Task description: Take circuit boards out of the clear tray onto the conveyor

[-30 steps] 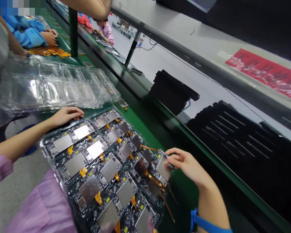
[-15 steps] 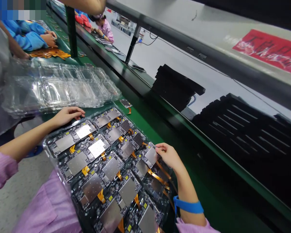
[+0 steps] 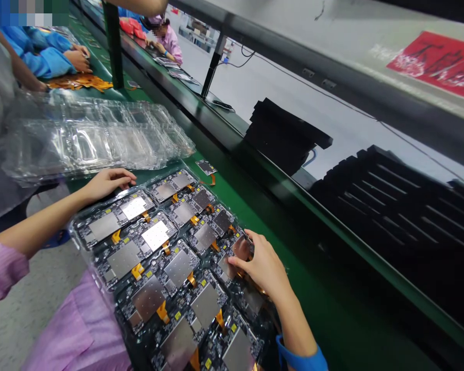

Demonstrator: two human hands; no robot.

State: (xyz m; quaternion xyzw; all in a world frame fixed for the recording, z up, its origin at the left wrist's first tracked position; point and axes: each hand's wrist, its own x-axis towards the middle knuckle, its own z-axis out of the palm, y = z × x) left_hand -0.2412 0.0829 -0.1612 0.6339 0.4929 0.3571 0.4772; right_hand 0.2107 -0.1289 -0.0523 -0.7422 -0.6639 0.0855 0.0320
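Note:
A clear plastic tray full of several circuit boards with silver shields and orange flex tabs rests partly on my lap and on the green bench. My left hand lies on the tray's far left corner, fingers curled over its rim. My right hand lies on a circuit board at the tray's right edge, fingers bent and pressing down on it. One loose board lies on the green surface beyond the tray.
A stack of empty clear trays stands behind the full one. Black foam trays sit across the green belt. Other workers' hands in blue sleeves handle orange parts at far left; a green post rises there.
My right hand carried a board from the tray's right side down into its pocket and now presses on it. My left hand has stayed on the tray's corner.

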